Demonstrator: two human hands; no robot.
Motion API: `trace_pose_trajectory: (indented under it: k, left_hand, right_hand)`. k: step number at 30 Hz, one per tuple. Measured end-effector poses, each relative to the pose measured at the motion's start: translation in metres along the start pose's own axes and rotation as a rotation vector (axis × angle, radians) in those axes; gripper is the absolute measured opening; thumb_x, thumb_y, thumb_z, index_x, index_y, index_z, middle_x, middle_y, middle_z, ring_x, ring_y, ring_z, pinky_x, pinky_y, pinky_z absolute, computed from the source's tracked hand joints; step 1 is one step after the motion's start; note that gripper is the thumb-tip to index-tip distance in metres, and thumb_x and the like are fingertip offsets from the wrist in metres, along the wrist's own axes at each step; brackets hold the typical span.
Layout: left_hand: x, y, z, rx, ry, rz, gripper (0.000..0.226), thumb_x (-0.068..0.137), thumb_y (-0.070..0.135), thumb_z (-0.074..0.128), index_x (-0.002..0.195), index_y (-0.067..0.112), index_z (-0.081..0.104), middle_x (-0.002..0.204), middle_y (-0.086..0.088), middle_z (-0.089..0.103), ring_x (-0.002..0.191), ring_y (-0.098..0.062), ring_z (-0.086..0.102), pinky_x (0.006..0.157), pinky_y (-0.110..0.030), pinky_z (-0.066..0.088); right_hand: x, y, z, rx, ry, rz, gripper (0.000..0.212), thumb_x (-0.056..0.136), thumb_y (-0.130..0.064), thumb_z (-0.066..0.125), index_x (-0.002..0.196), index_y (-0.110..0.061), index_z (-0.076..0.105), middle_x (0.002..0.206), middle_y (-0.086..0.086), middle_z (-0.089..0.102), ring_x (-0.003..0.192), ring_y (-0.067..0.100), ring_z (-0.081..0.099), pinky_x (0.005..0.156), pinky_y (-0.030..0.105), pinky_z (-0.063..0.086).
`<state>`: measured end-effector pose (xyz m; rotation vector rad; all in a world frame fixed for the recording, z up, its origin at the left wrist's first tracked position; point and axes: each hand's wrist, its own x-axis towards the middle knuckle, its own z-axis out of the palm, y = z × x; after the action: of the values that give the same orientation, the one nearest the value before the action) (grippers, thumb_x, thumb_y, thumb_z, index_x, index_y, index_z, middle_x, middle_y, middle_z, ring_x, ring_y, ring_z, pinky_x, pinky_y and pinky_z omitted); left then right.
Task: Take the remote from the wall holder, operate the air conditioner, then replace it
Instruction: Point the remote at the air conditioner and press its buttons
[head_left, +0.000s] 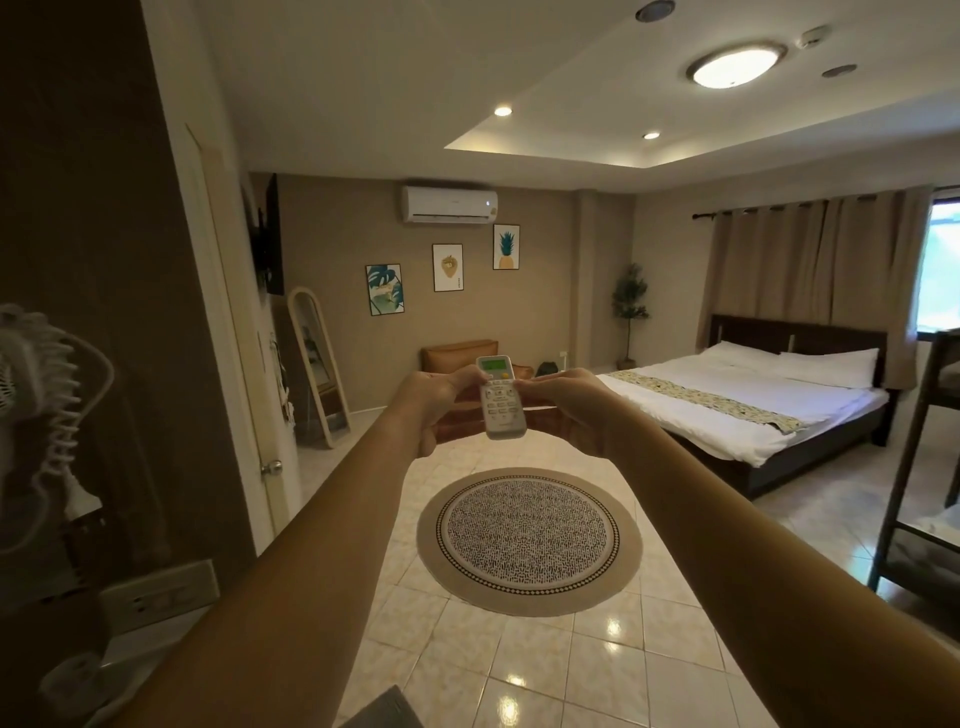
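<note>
Both bare forearms are being stretched out from the bottom corners, meeting over the round beige woven rug on the glossy tiled floor. Between them the slim white plastic remote with the green lit screen is being held, long axis running away from the camera, screen end tipped up toward the white wall-mounted air conditioner high on the far wall. It's being cradled by the curled left hand, while the right hand is being pinched at its edge near the buttons. Probably a button press is being lined up. No wall holder can be made out, so whether anything's in it can't be told.
</note>
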<state>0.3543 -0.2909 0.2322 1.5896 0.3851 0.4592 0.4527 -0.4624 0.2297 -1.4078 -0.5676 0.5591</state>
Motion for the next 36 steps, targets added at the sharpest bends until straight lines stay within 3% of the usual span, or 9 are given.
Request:
trace_pose_trajectory:
  k: [4, 10, 15, 19, 23, 27, 30, 32, 36]
  left_hand:
    - [-0.009, 0.007, 0.002, -0.013, -0.003, -0.006, 0.019, 0.086, 0.028, 0.082, 0.090, 0.009, 0.080, 0.098, -0.014, 0.083, 0.104, -0.038, 0.078, 0.104, -0.055, 0.058]
    - [0.001, 0.003, 0.000, 0.016, 0.021, -0.003, 0.032, 0.075, 0.037, 0.088, 0.090, 0.009, 0.084, 0.100, -0.013, 0.085, 0.109, -0.040, 0.075, 0.111, -0.061, 0.048]
    - [0.001, 0.006, -0.001, 0.029, 0.003, -0.023, 0.043, 0.069, 0.041, 0.088, 0.098, 0.009, 0.083, 0.102, -0.013, 0.085, 0.107, -0.038, 0.077, 0.109, -0.058, 0.052]
    - [-0.004, 0.011, -0.002, 0.021, -0.005, -0.039, 0.021, 0.088, 0.024, 0.081, 0.099, 0.006, 0.079, 0.092, -0.013, 0.084, 0.089, -0.032, 0.082, 0.095, -0.046, 0.064]
    - [-0.003, 0.011, -0.005, 0.015, 0.001, -0.043, 0.015, 0.090, 0.017, 0.079, 0.098, 0.005, 0.079, 0.077, -0.009, 0.084, 0.069, -0.026, 0.082, 0.070, -0.036, 0.068]
    - [-0.003, 0.011, -0.005, 0.013, 0.012, -0.070, 0.011, 0.090, 0.017, 0.078, 0.093, 0.007, 0.078, 0.069, -0.006, 0.083, 0.065, -0.023, 0.080, 0.071, -0.033, 0.066]
    - [-0.002, 0.010, -0.005, -0.026, 0.008, -0.083, 0.015, 0.088, 0.021, 0.081, 0.093, 0.007, 0.079, 0.084, -0.010, 0.085, 0.078, -0.026, 0.081, 0.084, -0.036, 0.065]
    - [0.000, 0.010, -0.004, -0.038, 0.005, -0.081, 0.015, 0.087, 0.023, 0.082, 0.091, 0.009, 0.080, 0.093, -0.012, 0.085, 0.079, -0.026, 0.080, 0.080, -0.034, 0.065]
    - [0.000, 0.011, -0.004, -0.046, -0.001, -0.084, 0.017, 0.087, 0.024, 0.081, 0.095, 0.009, 0.080, 0.086, -0.009, 0.086, 0.074, -0.023, 0.081, 0.069, -0.028, 0.064]
  right_hand:
    - [-0.001, -0.002, 0.000, 0.020, -0.003, 0.004, 0.019, 0.098, -0.007, 0.070, 0.111, 0.007, 0.071, 0.114, 0.025, 0.077, 0.112, 0.040, 0.075, 0.086, 0.042, 0.066]
    - [0.001, -0.001, 0.000, 0.022, -0.004, 0.010, 0.028, 0.099, -0.006, 0.070, 0.120, 0.011, 0.068, 0.122, 0.029, 0.074, 0.113, 0.041, 0.075, 0.091, 0.045, 0.065]
    - [0.004, -0.001, 0.000, 0.023, -0.001, 0.020, 0.031, 0.098, -0.006, 0.070, 0.123, 0.012, 0.066, 0.127, 0.030, 0.072, 0.113, 0.041, 0.075, 0.100, 0.050, 0.060]
    - [0.005, -0.001, 0.003, 0.019, -0.008, 0.024, 0.028, 0.098, -0.005, 0.070, 0.122, 0.009, 0.066, 0.126, 0.029, 0.073, 0.111, 0.039, 0.076, 0.098, 0.048, 0.061]
    - [0.003, -0.001, 0.007, 0.006, -0.001, 0.029, 0.021, 0.099, -0.004, 0.069, 0.117, 0.007, 0.067, 0.122, 0.027, 0.075, 0.112, 0.039, 0.076, 0.093, 0.045, 0.063]
    - [0.003, -0.001, 0.011, -0.002, -0.002, 0.038, 0.016, 0.099, -0.004, 0.068, 0.112, 0.005, 0.067, 0.120, 0.026, 0.075, 0.111, 0.039, 0.076, 0.093, 0.045, 0.064]
    - [0.002, -0.003, 0.010, 0.019, 0.005, 0.042, 0.016, 0.100, -0.004, 0.068, 0.113, 0.004, 0.066, 0.123, 0.027, 0.073, 0.114, 0.039, 0.075, 0.098, 0.047, 0.062]
    - [-0.001, -0.006, 0.010, 0.026, 0.001, 0.040, 0.013, 0.099, -0.004, 0.068, 0.110, 0.004, 0.066, 0.120, 0.026, 0.074, 0.113, 0.040, 0.075, 0.092, 0.045, 0.065]
    - [-0.004, -0.007, 0.011, 0.045, -0.004, 0.035, 0.008, 0.100, -0.003, 0.067, 0.106, 0.003, 0.066, 0.107, 0.021, 0.076, 0.115, 0.039, 0.074, 0.079, 0.039, 0.068]
